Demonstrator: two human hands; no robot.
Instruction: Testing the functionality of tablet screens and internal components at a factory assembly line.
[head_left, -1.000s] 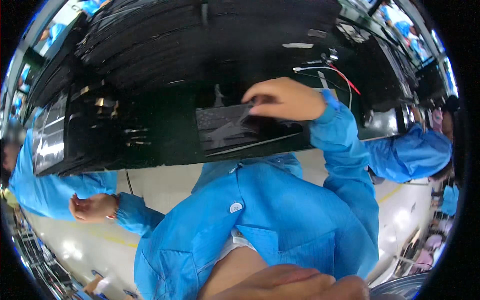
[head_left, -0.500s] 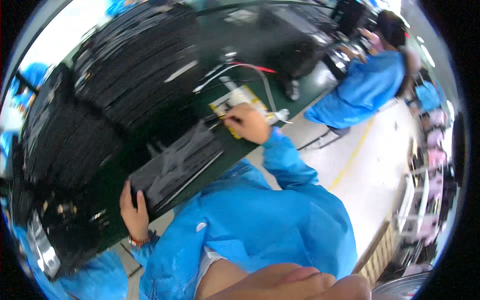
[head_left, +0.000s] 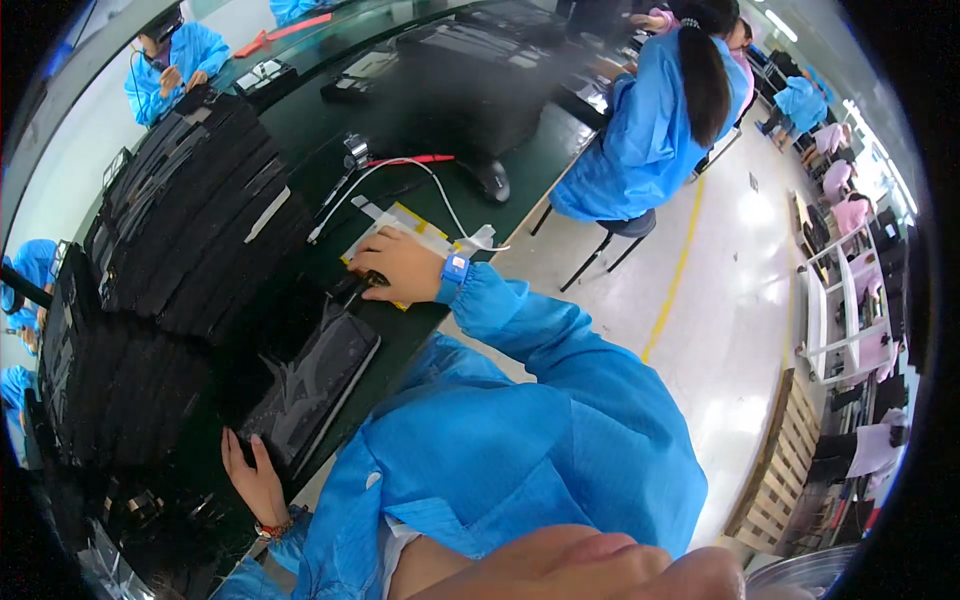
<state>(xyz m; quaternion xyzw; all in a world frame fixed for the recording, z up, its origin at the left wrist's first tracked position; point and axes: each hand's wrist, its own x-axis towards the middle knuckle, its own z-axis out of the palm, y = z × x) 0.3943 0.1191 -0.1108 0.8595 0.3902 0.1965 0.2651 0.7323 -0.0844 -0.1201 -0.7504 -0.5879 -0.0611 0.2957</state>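
Note:
A flat black panel (head_left: pixel 318 385), partly covered by wrinkled clear film, lies slantwise on the dark green bench in front of me. My left hand (head_left: pixel 254 486) rests at its near left end, fingers stretched out and holding nothing. At the panel's far end, my right hand (head_left: pixel 408 264) is over a white sheet with yellow edges (head_left: pixel 425 232). Its thumb and fingers curl around something small and dark, which I cannot make out. A white cable (head_left: pixel 438 180) arches beyond that hand, near a slim dark tool (head_left: pixel 335 192) and a red strip (head_left: pixel 410 160).
Tall stacks of black panels (head_left: pixel 200 210) fill the bench's left side. Small dark parts (head_left: pixel 145 505) lie near the lower left. A person in a blue smock (head_left: pixel 640 130) sits at the bench, farther right. A wooden pallet (head_left: pixel 775 470) and a white rack (head_left: pixel 845 300) stand on the floor.
The whole view has swung, so the bench appears farther left and lower. My right hand has lowered onto the yellow-edged sheet. My left hand stays at the panel's end.

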